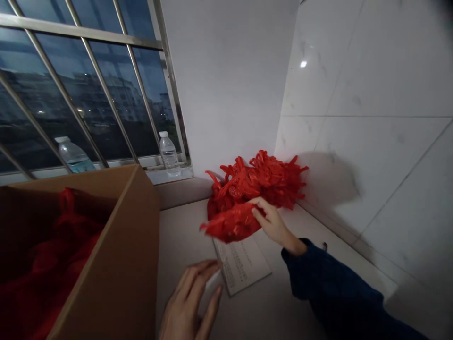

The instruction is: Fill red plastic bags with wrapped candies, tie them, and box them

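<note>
My right hand (272, 224) grips one end of a red plastic bag (231, 223), which is held over a printed sheet or booklet (244, 269) on the white tabletop (184, 236). Whatever the bag contains is hidden. Behind it, a heap of red plastic bags (262, 177) leans into the corner against the wall. Lower down, my left hand (194, 300) hovers near the left edge of the printed sheet, thumb and fingers apart, with nothing between them.
A cardboard box (130, 236) with red bags (67, 250) inside stands at the left. Two plastic bottles, a near one (73, 156) and a farther one (170, 155), stand by the barred window (88, 85). A tiled wall (371, 156) borders the right side.
</note>
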Demonstrator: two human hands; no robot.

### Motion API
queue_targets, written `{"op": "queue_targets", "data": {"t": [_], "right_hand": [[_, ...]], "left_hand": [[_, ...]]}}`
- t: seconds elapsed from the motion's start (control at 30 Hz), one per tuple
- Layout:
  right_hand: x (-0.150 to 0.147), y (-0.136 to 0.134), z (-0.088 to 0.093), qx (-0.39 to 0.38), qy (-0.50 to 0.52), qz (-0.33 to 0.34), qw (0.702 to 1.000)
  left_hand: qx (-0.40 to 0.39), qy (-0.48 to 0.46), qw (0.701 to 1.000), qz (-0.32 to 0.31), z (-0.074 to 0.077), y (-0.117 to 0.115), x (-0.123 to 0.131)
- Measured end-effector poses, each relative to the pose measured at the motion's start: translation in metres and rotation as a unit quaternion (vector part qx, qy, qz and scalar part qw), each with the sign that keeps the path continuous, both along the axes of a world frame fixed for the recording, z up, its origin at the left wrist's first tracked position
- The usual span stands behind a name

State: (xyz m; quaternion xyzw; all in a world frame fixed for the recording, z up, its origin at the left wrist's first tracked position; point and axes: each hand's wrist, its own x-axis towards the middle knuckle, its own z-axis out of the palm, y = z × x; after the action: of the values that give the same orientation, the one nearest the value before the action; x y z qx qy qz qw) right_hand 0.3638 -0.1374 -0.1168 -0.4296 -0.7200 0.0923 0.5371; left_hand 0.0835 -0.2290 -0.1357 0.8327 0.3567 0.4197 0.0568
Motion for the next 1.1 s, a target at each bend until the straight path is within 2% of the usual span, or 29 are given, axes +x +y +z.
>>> {"op": "queue_targets", "data": {"t": [0.07,0.17,0.27,0.37,0.43,0.53,0.63,0.73,0.83,0.97,1.03,1.1], "right_hand": [[-0.018,-0.008,-0.030,-0.016,-0.010,0.030,0.999],[-0.031,-0.018,-0.072,-0.064,-0.123,0.070,0.988],[-0.028,-0.033,-0.094,-0.097,-0.159,0.081,0.979],[-0.023,-0.049,-0.093,-0.092,-0.119,0.069,0.986],[-0.024,-0.056,-0.088,-0.078,-0.106,0.062,0.989],[-0.035,-0.061,-0.084,-0.077,-0.100,0.025,0.992],[-0.051,-0.056,-0.089,-0.104,-0.088,-0.036,0.990],[-0.062,-0.049,-0.098,-0.127,-0.101,-0.079,0.984],[-0.064,-0.045,-0.106,-0.154,-0.127,-0.107,0.974],[-0.060,-0.045,-0.111,-0.181,-0.131,-0.090,0.971],[-0.058,-0.047,-0.108,-0.170,-0.131,-0.058,0.975],[-0.057,-0.050,-0.101,-0.155,-0.113,-0.020,0.981]], "left_hand": [[-0.010,-0.019,0.998,0.056,-0.012,0.016,0.006],[-0.025,-0.045,0.991,0.120,-0.031,0.031,0.009],[-0.062,-0.007,0.992,0.106,-0.045,0.031,0.010],[-0.120,0.032,0.990,0.060,-0.050,0.026,0.013],[-0.138,0.034,0.988,0.055,-0.050,0.024,0.016],[-0.133,0.017,0.988,0.079,-0.050,0.029,0.024],[-0.111,0.034,0.988,0.103,-0.052,0.044,0.035],[-0.099,0.089,0.980,0.149,-0.060,0.062,0.043],[-0.131,0.135,0.968,0.169,-0.073,0.072,0.044],[-0.171,0.122,0.970,0.127,-0.084,0.068,0.035],[-0.180,0.096,0.975,0.087,-0.080,0.063,0.029],[-0.187,0.079,0.978,0.055,-0.068,0.056,0.023]]}}
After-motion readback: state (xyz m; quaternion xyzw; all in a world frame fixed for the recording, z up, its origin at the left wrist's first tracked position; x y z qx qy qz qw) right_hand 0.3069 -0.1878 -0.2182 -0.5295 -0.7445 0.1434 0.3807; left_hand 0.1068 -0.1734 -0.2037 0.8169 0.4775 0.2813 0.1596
